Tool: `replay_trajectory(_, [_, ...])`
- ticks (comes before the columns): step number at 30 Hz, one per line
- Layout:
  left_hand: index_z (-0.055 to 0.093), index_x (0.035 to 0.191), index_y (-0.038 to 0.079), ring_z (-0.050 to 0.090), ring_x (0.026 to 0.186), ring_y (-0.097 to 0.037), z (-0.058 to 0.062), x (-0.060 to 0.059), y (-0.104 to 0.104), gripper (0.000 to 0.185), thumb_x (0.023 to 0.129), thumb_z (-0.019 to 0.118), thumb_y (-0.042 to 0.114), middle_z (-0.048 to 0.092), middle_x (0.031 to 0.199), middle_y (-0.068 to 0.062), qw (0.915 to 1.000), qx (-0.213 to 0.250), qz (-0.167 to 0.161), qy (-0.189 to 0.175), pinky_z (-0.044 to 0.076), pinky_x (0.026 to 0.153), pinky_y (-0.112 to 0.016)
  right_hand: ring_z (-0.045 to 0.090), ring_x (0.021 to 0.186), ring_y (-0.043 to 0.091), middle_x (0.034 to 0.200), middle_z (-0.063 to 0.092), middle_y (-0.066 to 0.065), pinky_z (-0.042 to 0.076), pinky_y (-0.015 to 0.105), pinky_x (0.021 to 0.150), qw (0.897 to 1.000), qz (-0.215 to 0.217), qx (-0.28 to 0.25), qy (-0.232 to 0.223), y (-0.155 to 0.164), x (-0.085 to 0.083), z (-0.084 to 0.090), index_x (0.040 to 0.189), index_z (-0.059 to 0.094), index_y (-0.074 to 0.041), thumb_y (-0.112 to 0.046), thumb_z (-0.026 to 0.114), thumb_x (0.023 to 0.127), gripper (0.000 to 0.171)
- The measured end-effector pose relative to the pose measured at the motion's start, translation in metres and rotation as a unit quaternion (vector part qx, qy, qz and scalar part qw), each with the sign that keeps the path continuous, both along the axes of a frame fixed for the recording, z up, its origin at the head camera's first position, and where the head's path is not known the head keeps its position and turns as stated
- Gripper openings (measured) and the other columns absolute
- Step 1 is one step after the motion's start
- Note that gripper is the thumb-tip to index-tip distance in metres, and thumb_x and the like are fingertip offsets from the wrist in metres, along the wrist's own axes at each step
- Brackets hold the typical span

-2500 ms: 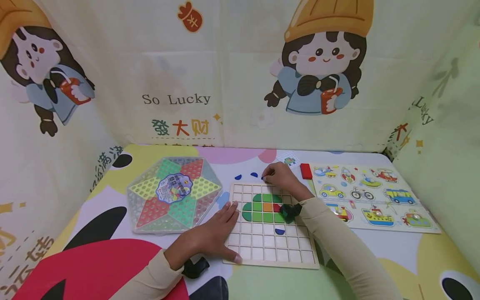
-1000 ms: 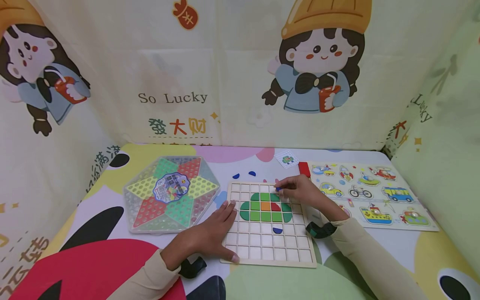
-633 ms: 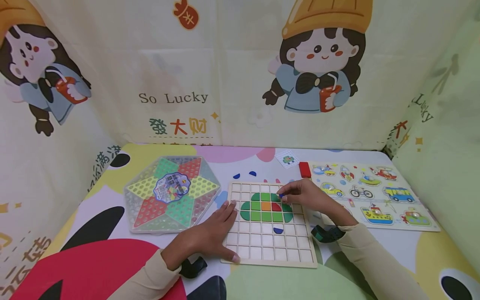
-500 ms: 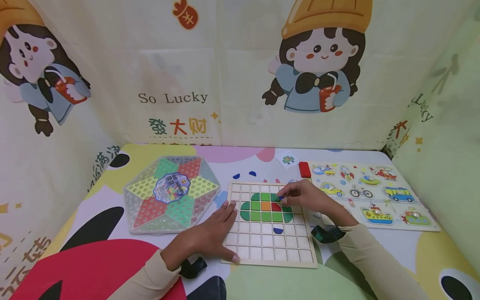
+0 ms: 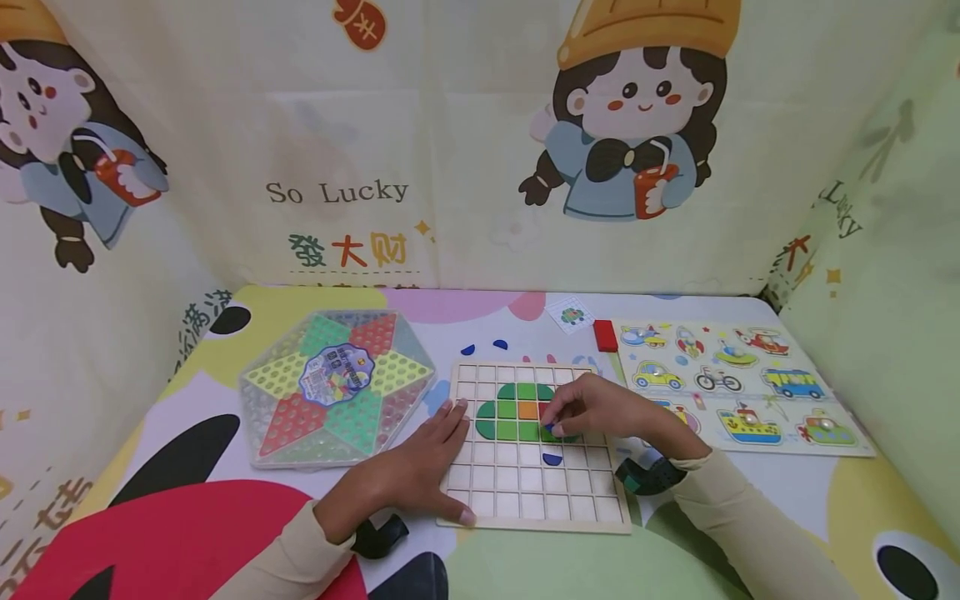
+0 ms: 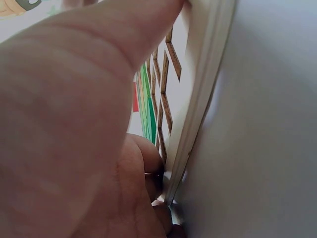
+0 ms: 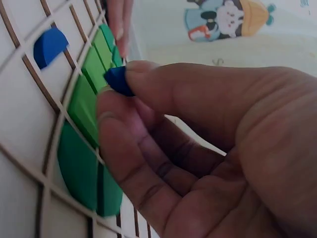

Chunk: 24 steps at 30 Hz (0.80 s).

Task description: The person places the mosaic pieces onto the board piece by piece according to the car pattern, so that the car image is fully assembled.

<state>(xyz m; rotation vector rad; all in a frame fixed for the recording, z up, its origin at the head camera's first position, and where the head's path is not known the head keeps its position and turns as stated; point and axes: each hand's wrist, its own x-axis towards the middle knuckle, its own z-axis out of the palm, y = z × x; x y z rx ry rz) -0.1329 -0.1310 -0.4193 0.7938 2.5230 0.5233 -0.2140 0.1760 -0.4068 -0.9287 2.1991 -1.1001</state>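
Item: small blue piece (image 7: 118,79), pinched in my right hand (image 5: 600,408) over the green tiles (image 5: 517,421) of the wooden grid board (image 5: 536,492). My left hand (image 5: 420,471) lies flat, fingers straight, on the board's left edge.

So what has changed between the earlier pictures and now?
The right hand picked a small blue piece off the table behind the grid board, then carried it toward the person, over the green tiles. The left hand stayed on the board's left edge.
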Motion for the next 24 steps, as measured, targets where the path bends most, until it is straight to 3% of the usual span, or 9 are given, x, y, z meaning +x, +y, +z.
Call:
replay_trajectory(6, [0.013, 0.156, 0.004, -0.01, 0.147, -0.028, 0.001, -0.001, 0.001, 0.117, 0.075, 0.072, 0.064, -0.004, 0.163, -0.009, 1.0, 0.002, -0.005, 0.001, 0.013, 0.115, -0.05, 0.059, 0.085, 0.016, 0.095, 0.067, -0.006, 0.052, 0.026, 0.076, 0.999, 0.016, 0.036, 0.004, -0.006, 0.008, 0.0, 0.097, 0.076, -0.014, -0.002, 0.071, 0.087, 0.017])
replay_trajectory(13, [0.013, 0.156, 0.004, -0.01, 0.147, -0.028, -0.003, 0.001, 0.003, 0.118, 0.075, 0.072, 0.065, -0.004, 0.163, -0.009, 1.0, 0.001, -0.006, 0.0, 0.014, 0.115, -0.05, 0.059, 0.08, 0.014, 0.092, 0.068, -0.005, 0.052, 0.026, 0.076, 0.998, 0.01, 0.056, 0.01, -0.009, 0.017, 0.002, 0.094, 0.075, -0.011, -0.001, 0.071, 0.087, 0.013])
replay_trajectory(24, [0.013, 0.155, 0.003, -0.009, 0.147, -0.029, 0.001, 0.002, 0.0, 0.117, 0.075, 0.072, 0.065, -0.004, 0.163, -0.01, 1.0, 0.003, 0.001, 0.002, 0.014, 0.114, -0.051, 0.057, 0.078, 0.01, 0.089, 0.067, 0.0, 0.051, 0.024, 0.073, 0.994, 0.032, 0.079, 0.066, -0.015, 0.017, 0.003, 0.091, 0.076, -0.012, 0.001, 0.071, 0.086, 0.015])
